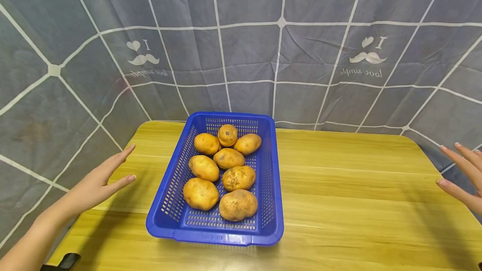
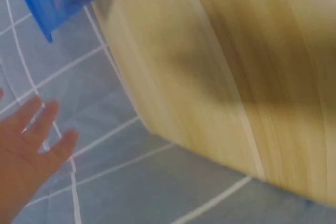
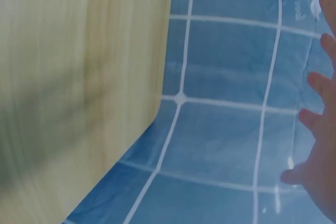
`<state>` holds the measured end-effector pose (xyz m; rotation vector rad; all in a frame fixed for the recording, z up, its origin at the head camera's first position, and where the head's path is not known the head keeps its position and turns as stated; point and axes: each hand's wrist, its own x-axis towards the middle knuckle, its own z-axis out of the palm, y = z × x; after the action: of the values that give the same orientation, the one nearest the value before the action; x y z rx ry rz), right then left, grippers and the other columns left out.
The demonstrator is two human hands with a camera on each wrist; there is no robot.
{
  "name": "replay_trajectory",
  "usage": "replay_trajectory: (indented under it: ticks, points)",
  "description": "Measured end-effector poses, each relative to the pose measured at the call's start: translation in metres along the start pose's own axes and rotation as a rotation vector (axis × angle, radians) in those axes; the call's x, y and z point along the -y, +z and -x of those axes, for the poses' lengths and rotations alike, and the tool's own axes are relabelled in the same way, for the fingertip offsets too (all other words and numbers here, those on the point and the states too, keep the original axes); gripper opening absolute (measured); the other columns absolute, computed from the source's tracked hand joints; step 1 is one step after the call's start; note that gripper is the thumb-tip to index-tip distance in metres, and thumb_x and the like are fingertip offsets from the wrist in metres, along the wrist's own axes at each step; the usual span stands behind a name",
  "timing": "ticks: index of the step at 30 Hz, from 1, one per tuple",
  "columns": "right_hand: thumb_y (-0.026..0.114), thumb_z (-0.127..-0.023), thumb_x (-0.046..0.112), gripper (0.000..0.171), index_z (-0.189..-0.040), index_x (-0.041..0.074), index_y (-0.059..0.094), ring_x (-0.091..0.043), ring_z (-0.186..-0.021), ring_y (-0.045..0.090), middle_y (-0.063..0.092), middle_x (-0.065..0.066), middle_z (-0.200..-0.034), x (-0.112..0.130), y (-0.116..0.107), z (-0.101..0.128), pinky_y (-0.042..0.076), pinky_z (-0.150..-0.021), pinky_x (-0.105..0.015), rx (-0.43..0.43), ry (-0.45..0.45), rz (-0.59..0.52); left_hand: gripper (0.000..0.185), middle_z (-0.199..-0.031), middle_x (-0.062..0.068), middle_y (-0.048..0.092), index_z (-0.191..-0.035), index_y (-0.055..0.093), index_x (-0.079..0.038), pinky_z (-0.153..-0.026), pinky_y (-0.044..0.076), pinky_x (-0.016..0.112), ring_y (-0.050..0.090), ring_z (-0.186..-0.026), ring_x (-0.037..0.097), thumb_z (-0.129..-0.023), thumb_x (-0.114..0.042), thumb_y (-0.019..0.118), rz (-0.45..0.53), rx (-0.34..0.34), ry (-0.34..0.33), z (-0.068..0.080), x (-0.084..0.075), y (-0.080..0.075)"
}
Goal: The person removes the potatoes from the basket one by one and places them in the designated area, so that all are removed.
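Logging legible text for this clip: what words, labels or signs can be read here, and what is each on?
"I", beside a heart and above a moustache, mirrored: on the grey cloth, left print.
"I", with the same heart and moustache, mirrored: right print.
"love simple", mirrored script: under both prints.
Embossed marks on the blue basket's front rim: too small to read.
Right wrist view: part of a print at the top edge, blurred, unreadable.
Potatoes, table: no text.

basket point(image 1: 272, 204) mid-table point(image 1: 357, 187) | potatoes point(image 1: 229, 158) in basket | left hand point(image 1: 98, 183) left of basket, over table's left edge | right hand point(image 1: 465, 177) far right | curtain point(image 1: 241, 45) behind table
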<state>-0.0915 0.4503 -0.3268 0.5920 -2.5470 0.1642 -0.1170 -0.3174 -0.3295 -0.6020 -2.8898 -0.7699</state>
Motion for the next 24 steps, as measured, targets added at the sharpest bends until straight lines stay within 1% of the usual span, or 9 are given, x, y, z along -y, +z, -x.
replay_trajectory:
  ticks: [1,3,6,8,12,14,17,19,24]
  points:
    - [0.053,-0.093,0.043,0.07,-0.149,0.016,0.022,-0.038,-0.139,0.009,0.017,-0.025,-0.15,0.005,0.001,-0.004,0.003,-0.112,-0.056,0.021,0.086,-0.016,0.072,-0.142,0.024,0.034,-0.15,0.017,-0.023,-0.093,0.04,0.058,0.041,-0.121,0.044,-0.092,-0.02,0.06,0.073,0.016,-0.035,-0.001,-0.002,0.0]
    - [0.058,-0.091,0.035,0.072,-0.149,0.014,0.022,-0.044,-0.137,0.011,0.018,-0.028,-0.148,0.011,0.002,-0.013,0.004,-0.11,-0.059,0.047,0.102,-0.06,0.068,-0.137,0.024,0.041,-0.15,0.019,-0.021,-0.085,0.051,0.042,0.052,-0.114,0.028,-0.094,-0.02,0.057,0.196,0.043,-0.099,-0.002,-0.006,0.001]
    - [0.063,-0.089,0.029,0.076,-0.149,0.013,0.02,-0.053,-0.129,0.02,0.019,-0.03,-0.147,0.021,0.001,-0.029,0.012,-0.103,-0.069,0.115,0.105,-0.093,0.061,-0.131,0.016,0.048,-0.148,0.023,-0.014,-0.075,0.053,0.024,0.056,-0.105,0.005,-0.096,-0.017,0.054,0.373,0.074,-0.138,-0.005,-0.009,0.004]
    - [0.066,-0.087,0.022,0.075,-0.148,0.011,0.024,-0.055,-0.126,0.025,0.025,-0.032,-0.144,0.028,0.001,-0.041,0.015,-0.1,-0.07,0.14,0.092,-0.15,0.058,-0.127,0.004,0.052,-0.147,0.025,-0.01,-0.076,0.054,0.025,0.054,-0.103,-0.004,-0.096,-0.015,0.053,0.482,0.104,-0.137,-0.008,-0.009,0.008]
    - [0.07,-0.083,0.016,0.072,-0.145,0.01,0.032,-0.052,-0.125,0.03,0.035,-0.031,-0.137,0.044,0.005,-0.066,0.019,-0.1,-0.068,0.2,0.062,-0.231,0.055,-0.121,-0.015,0.051,-0.145,0.027,-0.007,-0.08,0.054,0.027,0.055,-0.105,-0.002,-0.096,-0.012,0.051,0.614,0.166,-0.129,-0.012,-0.01,0.015]
    - [0.07,-0.083,0.016,0.071,-0.144,0.012,0.034,-0.05,-0.128,0.026,0.036,-0.029,-0.138,0.053,0.007,-0.078,0.016,-0.102,-0.067,0.241,0.07,-0.273,0.055,-0.126,-0.004,0.051,-0.145,0.026,-0.007,-0.081,0.053,0.028,0.055,-0.106,0.001,-0.096,-0.011,0.051,0.661,0.195,-0.129,-0.013,-0.011,0.019]
    - [0.071,-0.082,0.015,0.07,-0.143,0.014,0.037,-0.048,-0.126,0.03,0.038,-0.023,-0.138,0.066,0.011,-0.097,0.022,-0.099,-0.067,0.28,0.072,-0.34,0.057,-0.133,0.02,0.043,-0.146,0.025,-0.007,-0.084,0.053,0.032,0.057,-0.106,0.007,-0.095,-0.009,0.052,0.747,0.23,-0.155,-0.015,-0.013,0.023]
    - [0.071,-0.083,0.016,0.067,-0.142,0.015,0.039,-0.045,-0.124,0.033,0.04,-0.02,-0.138,0.074,0.014,-0.109,0.029,-0.094,-0.065,0.293,0.061,-0.366,0.059,-0.133,0.026,0.041,-0.146,0.024,-0.006,-0.085,0.053,0.032,0.058,-0.106,0.01,-0.095,-0.008,0.052,0.807,0.255,-0.175,-0.018,-0.015,0.025]
    - [0.066,-0.088,0.021,0.059,-0.141,0.018,0.04,-0.036,-0.125,0.037,0.041,-0.013,-0.139,0.095,0.019,-0.135,0.038,-0.089,-0.054,0.337,0.061,-0.431,0.059,-0.125,0.007,0.051,-0.146,0.028,-0.012,-0.088,0.051,0.032,0.059,-0.106,0.016,-0.093,-0.004,0.053,0.962,0.304,-0.2,-0.024,-0.016,0.032]
